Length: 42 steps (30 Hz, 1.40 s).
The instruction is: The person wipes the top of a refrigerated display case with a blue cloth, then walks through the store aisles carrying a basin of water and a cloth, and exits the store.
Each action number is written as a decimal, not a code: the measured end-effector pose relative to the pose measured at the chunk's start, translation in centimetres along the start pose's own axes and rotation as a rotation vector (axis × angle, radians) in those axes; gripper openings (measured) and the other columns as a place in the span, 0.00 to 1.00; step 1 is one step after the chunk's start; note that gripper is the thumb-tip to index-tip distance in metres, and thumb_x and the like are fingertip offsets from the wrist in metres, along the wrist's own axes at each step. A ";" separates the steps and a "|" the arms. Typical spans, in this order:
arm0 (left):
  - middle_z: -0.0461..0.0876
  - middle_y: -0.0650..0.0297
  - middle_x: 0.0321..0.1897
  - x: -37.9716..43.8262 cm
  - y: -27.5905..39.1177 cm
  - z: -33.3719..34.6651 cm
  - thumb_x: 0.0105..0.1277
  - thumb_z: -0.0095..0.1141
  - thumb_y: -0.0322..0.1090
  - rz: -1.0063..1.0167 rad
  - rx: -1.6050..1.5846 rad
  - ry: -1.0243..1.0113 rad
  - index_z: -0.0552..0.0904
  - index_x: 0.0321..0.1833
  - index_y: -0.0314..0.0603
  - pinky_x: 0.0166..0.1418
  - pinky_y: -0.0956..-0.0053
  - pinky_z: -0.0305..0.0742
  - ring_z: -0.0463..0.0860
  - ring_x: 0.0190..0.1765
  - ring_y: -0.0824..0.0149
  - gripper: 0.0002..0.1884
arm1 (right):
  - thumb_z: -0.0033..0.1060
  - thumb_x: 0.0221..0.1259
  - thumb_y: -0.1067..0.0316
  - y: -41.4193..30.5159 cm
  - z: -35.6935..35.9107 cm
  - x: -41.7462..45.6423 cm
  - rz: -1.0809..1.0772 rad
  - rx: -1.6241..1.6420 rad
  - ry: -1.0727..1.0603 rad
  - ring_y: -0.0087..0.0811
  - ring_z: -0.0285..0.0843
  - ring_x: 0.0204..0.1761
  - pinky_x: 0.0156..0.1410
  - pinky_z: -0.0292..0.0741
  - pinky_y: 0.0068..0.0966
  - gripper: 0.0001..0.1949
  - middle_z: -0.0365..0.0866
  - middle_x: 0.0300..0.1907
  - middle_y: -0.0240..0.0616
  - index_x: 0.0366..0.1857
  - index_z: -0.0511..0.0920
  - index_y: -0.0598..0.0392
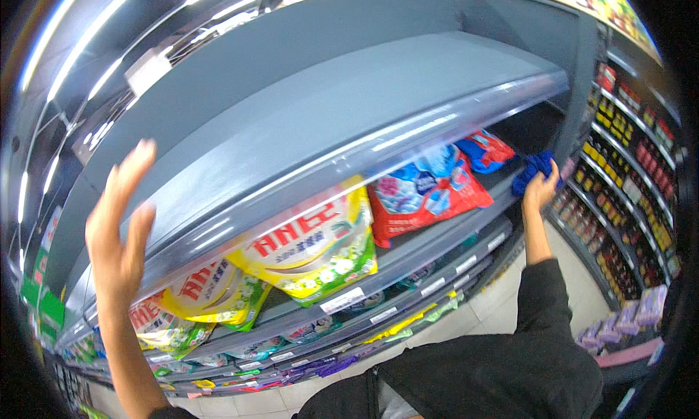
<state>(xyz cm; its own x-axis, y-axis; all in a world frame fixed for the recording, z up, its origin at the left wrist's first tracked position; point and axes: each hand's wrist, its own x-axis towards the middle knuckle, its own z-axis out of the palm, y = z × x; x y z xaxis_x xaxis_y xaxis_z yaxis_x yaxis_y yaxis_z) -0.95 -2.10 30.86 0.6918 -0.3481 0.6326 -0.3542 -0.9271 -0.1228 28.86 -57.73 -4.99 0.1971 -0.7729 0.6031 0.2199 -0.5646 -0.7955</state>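
My right hand (539,191), at the right end of a grey store shelf unit, is closed on a crumpled dark blue cloth (528,173). My left hand (120,222) is raised at the left with its fingers apart, over the end of the bare grey top shelf (349,102), holding nothing; whether it touches the shelf cannot be told. On the shelf below lie yellow-green detergent bags (322,244) and a red and blue bag (437,192). A smaller red and blue bag (486,150) lies close to the cloth.
A clear plastic rail (338,165) runs along the top shelf's front edge. Lower shelves with more packages and price labels (343,300) curve below. Stocked shelves (628,173) stand across the aisle at right. Purple packages (628,320) are stacked at lower right, above the pale tiled floor (491,310).
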 end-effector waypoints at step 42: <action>0.87 0.59 0.38 -50.8 -1.6 1.3 0.70 0.52 0.28 -1.241 -0.703 0.474 0.81 0.54 0.34 0.44 0.81 0.74 0.83 0.41 0.73 0.12 | 0.42 0.67 0.42 -64.7 3.7 -28.8 -1.005 -0.188 -1.541 0.40 0.81 0.45 0.50 0.77 0.38 0.29 0.78 0.47 0.53 0.58 0.75 0.57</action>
<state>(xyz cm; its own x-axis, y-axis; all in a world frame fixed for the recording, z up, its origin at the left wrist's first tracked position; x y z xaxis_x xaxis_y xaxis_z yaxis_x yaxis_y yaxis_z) -34.76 16.92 -2.08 0.5570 0.7903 0.2553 -0.0283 -0.2892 0.9568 12.45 2.14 29.37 0.6901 0.6885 0.2228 0.7166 -0.6932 -0.0774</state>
